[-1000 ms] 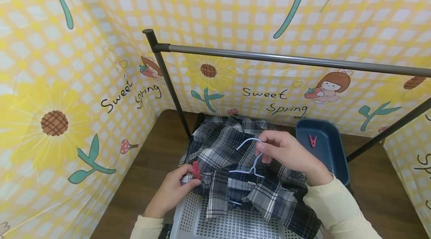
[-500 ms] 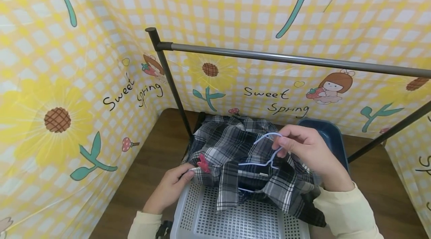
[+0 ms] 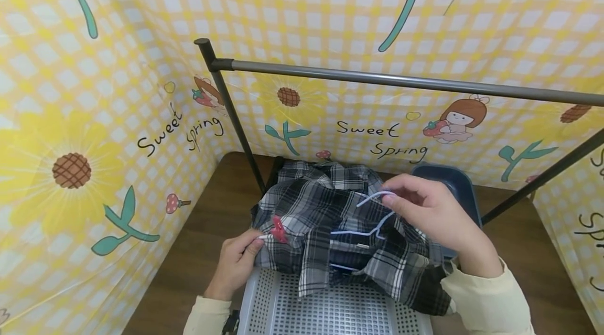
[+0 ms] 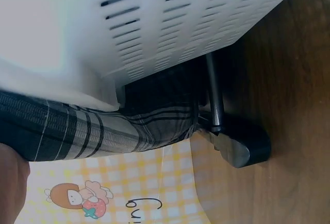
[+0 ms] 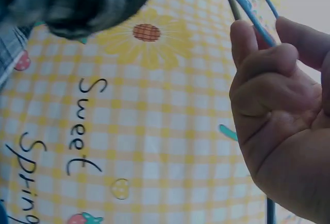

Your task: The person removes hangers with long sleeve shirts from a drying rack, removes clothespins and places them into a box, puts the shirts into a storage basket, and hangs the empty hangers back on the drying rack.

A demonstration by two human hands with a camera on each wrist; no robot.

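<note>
A grey-and-black plaid shirt (image 3: 311,204) lies over the basket with a light-blue wire hanger (image 3: 358,233) inside its collar. My right hand (image 3: 431,214) pinches the hanger's hook between thumb and fingers; the right wrist view shows the same hand (image 5: 283,95) on the blue wire (image 5: 242,0). At the shirt's left side, my left hand (image 3: 236,259) pinches a pale edge of the shirt between thumb and forefinger. Just right of those fingertips, a red clothespin (image 3: 278,229) sits on the plaid cloth. In the left wrist view, plaid cloth (image 4: 103,131) hangs beside the basket.
Under the shirt stands a grey perforated basket (image 3: 325,314). A dark metal rack's rail (image 3: 377,79) crosses above, its left post (image 3: 238,125) behind the shirt. To the right is a blue tub (image 3: 460,183), partly hidden by my right hand. Yellow checked cloth surrounds the brown floor (image 3: 189,230).
My left fingers have moved off the red clothespin to the shirt's edge just left of it. My right hand has shifted right, pulling the hanger and collar along, and covers more of the tub.
</note>
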